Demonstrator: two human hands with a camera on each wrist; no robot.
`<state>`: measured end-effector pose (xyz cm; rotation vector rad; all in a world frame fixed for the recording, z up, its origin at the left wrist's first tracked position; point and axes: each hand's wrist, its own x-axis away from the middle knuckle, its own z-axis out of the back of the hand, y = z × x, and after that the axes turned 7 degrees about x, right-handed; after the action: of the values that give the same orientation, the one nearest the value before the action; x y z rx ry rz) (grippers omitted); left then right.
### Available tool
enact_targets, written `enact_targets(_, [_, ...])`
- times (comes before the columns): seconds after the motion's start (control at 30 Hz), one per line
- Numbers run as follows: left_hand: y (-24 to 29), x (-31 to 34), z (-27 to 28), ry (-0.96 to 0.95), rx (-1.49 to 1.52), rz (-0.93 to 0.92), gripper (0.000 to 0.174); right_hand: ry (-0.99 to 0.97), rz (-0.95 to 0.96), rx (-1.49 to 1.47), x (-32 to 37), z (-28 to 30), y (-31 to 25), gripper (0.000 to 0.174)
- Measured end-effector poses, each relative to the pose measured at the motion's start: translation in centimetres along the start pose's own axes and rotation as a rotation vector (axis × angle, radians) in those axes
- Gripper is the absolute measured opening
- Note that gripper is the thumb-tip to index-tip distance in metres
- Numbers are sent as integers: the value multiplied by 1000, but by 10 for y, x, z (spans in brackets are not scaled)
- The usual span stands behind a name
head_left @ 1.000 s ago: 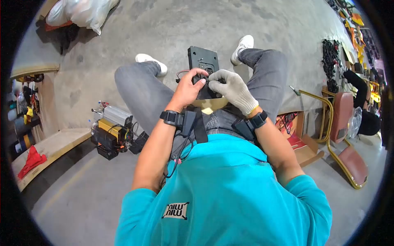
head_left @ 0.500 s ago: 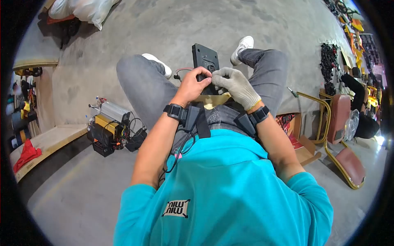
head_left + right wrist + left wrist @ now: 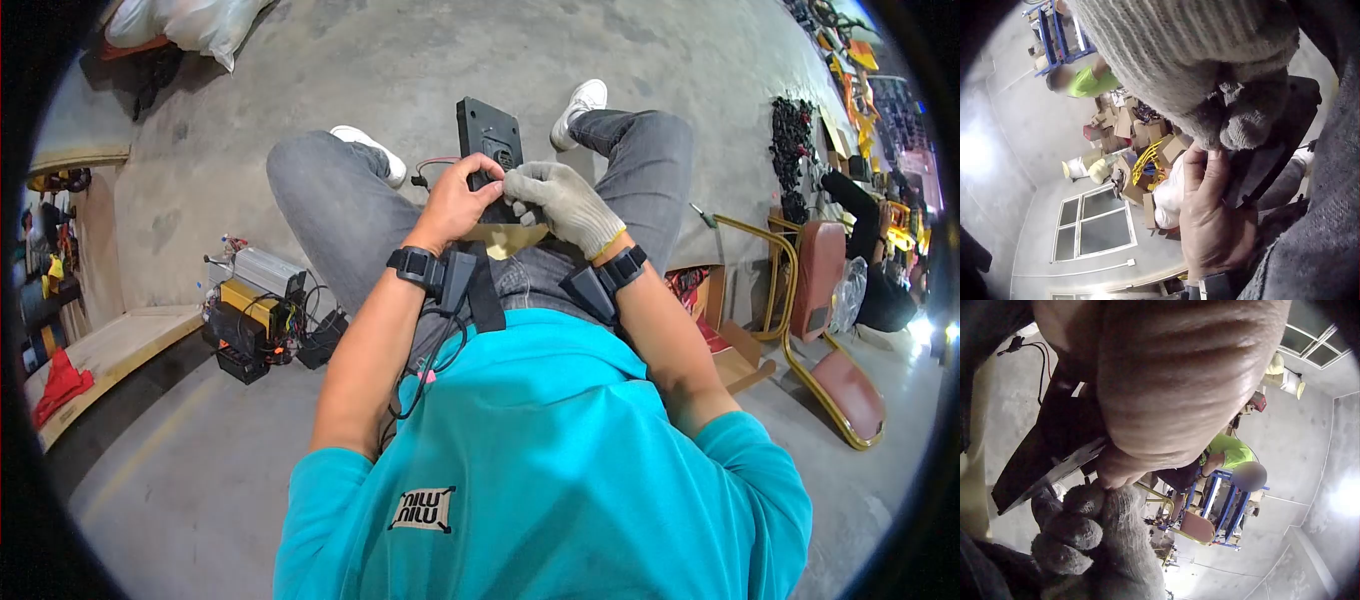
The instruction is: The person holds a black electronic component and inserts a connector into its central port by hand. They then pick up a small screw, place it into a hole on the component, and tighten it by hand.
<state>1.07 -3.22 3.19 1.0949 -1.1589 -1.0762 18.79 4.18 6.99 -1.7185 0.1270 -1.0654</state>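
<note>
In the head view a black flat box-like device (image 3: 485, 125) stands tilted between the knees, with a dark round fitting on its face. A thin red and black wire (image 3: 428, 162) comes off its left side. My bare left hand (image 3: 452, 212) is in front of it, thumb and index finger brought together. My right hand (image 3: 572, 207), in a pale knitted glove, has its fingers curled and its fingertips against the left ones. In the right wrist view the bare thumb (image 3: 1216, 178) meets the gloved fingertips (image 3: 1200, 134). I cannot tell what small thing they pinch; the fingers hide it.
A silver and gold electronic unit (image 3: 258, 295) with loose wires lies on the floor at left, near a wooden ledge (image 3: 125, 345) holding a red cloth (image 3: 62, 385). Right of the leg are an open cardboard box (image 3: 738, 355) and a tipped chair (image 3: 818, 275). A person in yellow-green (image 3: 1229, 450) is farther off.
My hands have risen off the lower part of the device and come together at the fingertips. The device has shifted and turned slightly; the head view has moved a little.
</note>
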Motion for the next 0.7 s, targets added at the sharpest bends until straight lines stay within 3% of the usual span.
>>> enact_targets(0.23, [5, 1, 0, -12, 69, 162, 11, 33, 72, 38, -5, 1, 8, 29])
enact_targets(0.7, [-10, -3, -2, 27, 167, 238, 7, 88, 114, 89, -7, -3, 5, 30])
